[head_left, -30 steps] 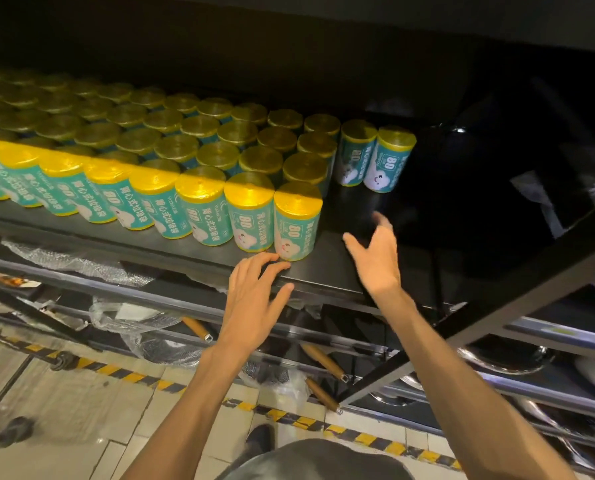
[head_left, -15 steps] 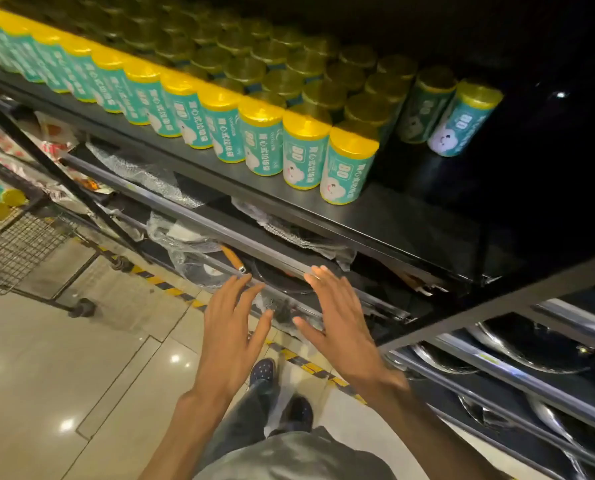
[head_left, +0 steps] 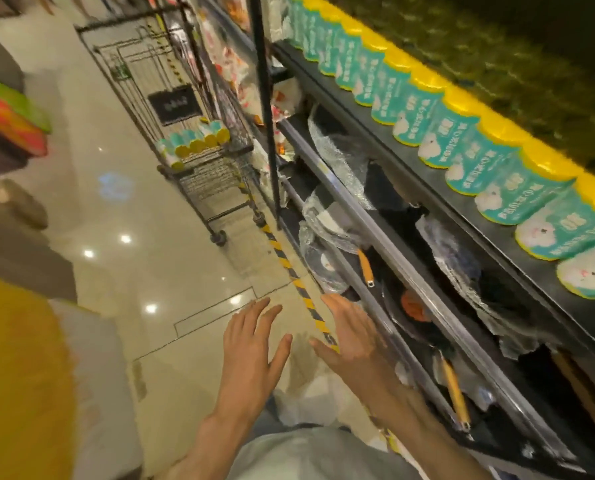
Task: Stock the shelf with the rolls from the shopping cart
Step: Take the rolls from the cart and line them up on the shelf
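A shiny tiled shop floor (head_left: 123,209) runs ahead. Well beyond the left hand's fingers (head_left: 254,317), spread wide and empty, the shopping cart (head_left: 199,157) holds the remaining rolls (head_left: 194,142) (teal with yellow caps). The right hand (head_left: 349,336), likewise open, hovers beside the lower racks; above it the shelf (head_left: 424,188) is lined with stocked rolls (head_left: 462,147). Step close first, then take two.

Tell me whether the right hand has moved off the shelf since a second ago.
Yes. The right hand has dropped away from the shelf edge that holds the rolls, and now hangs open over the floor tape, beside the left hand.
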